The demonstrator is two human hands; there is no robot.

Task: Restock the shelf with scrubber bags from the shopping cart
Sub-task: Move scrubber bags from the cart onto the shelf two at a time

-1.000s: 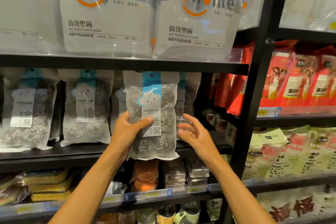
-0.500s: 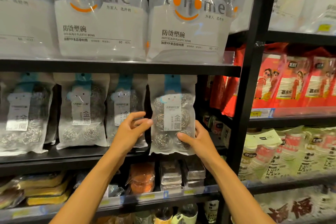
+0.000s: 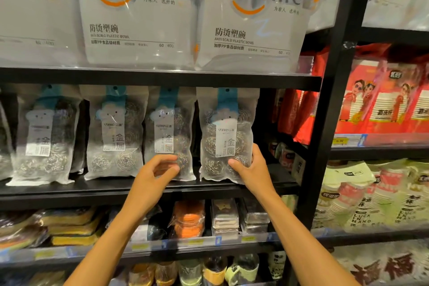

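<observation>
- Scrubber bag (image 3: 226, 134): upright, long axis vertical, at the right end of the row on the shelf (image 3: 116, 189).
- Right grip (image 3: 253, 169): we pinch its lower right corner, thumb in front.
- Left grip (image 3: 157, 169): loosely curled, empty, just left of it, before the neighbouring bag (image 3: 170, 123).

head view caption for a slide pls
Right hand holds a scrubber bag upright at the right end of the shelf; left hand hovers by the neighbouring bag.
</observation>
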